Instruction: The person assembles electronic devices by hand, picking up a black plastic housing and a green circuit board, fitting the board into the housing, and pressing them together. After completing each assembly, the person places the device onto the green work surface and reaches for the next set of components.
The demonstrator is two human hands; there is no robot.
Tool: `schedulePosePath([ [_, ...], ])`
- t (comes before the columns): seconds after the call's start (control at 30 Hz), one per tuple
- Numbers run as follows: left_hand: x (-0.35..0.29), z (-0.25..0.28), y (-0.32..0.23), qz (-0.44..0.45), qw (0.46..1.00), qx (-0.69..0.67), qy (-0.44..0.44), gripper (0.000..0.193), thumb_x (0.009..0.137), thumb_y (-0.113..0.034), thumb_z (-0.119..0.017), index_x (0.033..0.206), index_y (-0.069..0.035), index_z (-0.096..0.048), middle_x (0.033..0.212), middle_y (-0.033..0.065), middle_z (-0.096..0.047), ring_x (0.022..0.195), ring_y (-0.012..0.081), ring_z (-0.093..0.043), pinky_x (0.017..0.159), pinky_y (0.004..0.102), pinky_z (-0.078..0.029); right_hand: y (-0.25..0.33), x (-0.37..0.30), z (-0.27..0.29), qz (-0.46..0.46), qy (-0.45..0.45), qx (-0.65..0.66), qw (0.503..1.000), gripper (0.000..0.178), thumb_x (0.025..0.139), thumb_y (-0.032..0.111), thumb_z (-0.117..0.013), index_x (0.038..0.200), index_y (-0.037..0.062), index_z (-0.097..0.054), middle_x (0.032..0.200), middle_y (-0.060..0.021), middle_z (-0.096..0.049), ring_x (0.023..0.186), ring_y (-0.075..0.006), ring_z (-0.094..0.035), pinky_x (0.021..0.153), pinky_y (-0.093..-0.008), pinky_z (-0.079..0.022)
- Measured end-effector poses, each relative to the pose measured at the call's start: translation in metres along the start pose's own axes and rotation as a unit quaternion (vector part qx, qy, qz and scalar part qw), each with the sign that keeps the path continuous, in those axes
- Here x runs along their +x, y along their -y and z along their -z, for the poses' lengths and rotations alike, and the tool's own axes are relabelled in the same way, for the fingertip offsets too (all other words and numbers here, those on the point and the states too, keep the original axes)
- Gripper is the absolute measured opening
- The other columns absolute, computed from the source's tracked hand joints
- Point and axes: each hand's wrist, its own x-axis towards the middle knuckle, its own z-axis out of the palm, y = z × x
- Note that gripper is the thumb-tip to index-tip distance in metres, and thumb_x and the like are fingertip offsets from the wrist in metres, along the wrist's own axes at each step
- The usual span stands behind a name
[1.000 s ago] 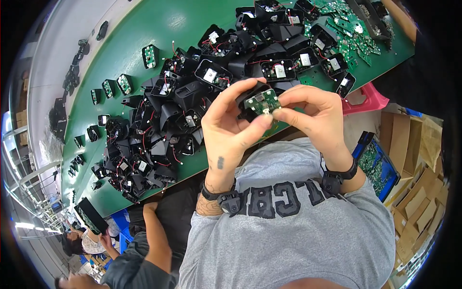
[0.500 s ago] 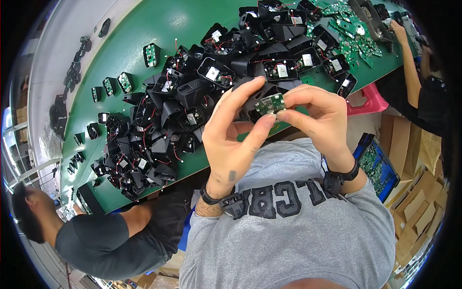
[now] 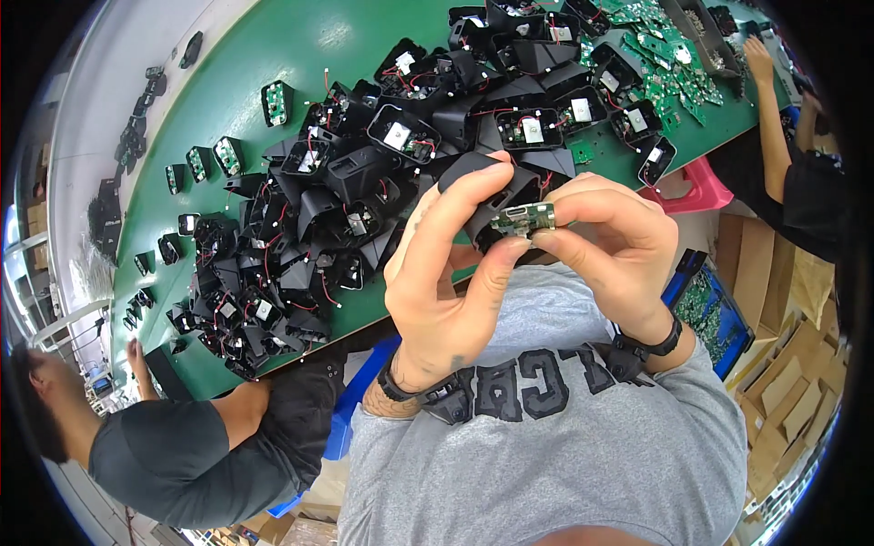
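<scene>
My left hand (image 3: 435,282) is curled around a black plastic housing (image 3: 490,193), fingers over its top and thumb at the lower edge. Between the thumb and fingers of my right hand (image 3: 621,250) is a small green circuit board (image 3: 539,217). The board lies tilted at the housing's open end, and the tip of my left thumb reaches its lower edge. A silvery connector shows on the board's edge. How far the board sits inside the housing is hidden by my fingers.
Many black housings with red wires (image 3: 319,196) are heaped on the green table (image 3: 319,36). Loose green circuit boards (image 3: 669,68) lie at the far right beside a grey tray (image 3: 696,36). Co-workers sit left (image 3: 173,446) and right; a pink stool (image 3: 696,187) stands by the table edge.
The board has turned so its connector edge faces me, and it is lower beside the housing. Both hands have shifted slightly down. The co-worker at left has raised a hand.
</scene>
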Motion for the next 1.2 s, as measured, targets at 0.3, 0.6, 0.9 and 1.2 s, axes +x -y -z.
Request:
schedulePosePath([
  [0.3, 0.001, 0.000, 0.000, 0.036, 0.999, -0.033, 0.008, 0.046, 0.080, 0.001, -0.068, 0.123, 0.004, -0.054, 0.119, 0.0161, -0.057, 0.098, 0.0180, -0.060, 0.069, 0.0224, -0.056, 0.002, -0.001, -0.003, -0.037, -0.017, 0.017, 0.999, 0.017, 0.073, -0.008, -0.070, 0.089, -0.0059, -0.064, 0.087, -0.0122, -0.065, 0.078, -0.0196, -0.062, 0.068, -0.0280, -0.049],
  [0.6, 0.006, 0.010, 0.000, 0.000, 0.999, 0.042, 0.029, 0.067, 0.069, -0.006, -0.078, 0.129, -0.003, -0.050, 0.132, 0.0164, -0.044, 0.112, 0.0212, -0.054, 0.083, 0.0275, -0.054, 0.011, 0.008, 0.005, -0.237, 0.020, 0.218, 0.947, 0.035, 0.078, -0.003, -0.071, 0.110, -0.0021, -0.059, 0.086, -0.0079, -0.066, 0.079, -0.0099, -0.064, 0.071, -0.0220, -0.051],
  [0.9, 0.006, 0.014, -0.009, 0.041, 0.992, 0.097, 0.075, 0.082, 0.055, -0.019, -0.089, 0.126, -0.002, -0.053, 0.122, 0.0146, -0.051, 0.113, 0.0257, -0.049, 0.093, 0.0349, -0.043, 0.005, 0.010, 0.001, -0.189, 0.009, 0.249, 0.950, 0.034, 0.079, -0.003, -0.070, 0.111, -0.0023, -0.060, 0.097, -0.0093, -0.060, 0.075, -0.0084, -0.062, 0.066, -0.0201, -0.049],
  [1.2, 0.007, 0.014, -0.011, -0.058, 0.973, 0.222, 0.039, 0.087, 0.048, -0.021, -0.093, 0.122, 0.003, -0.055, 0.119, 0.0124, -0.052, 0.105, 0.0204, -0.056, 0.086, 0.0314, -0.051, 0.001, 0.017, 0.008, 0.081, 0.043, -0.059, 0.994, 0.030, 0.065, 0.001, -0.077, 0.094, 0.0012, -0.070, 0.105, -0.0145, -0.058, 0.098, -0.0237, -0.058, 0.080, -0.0314, -0.049],
])
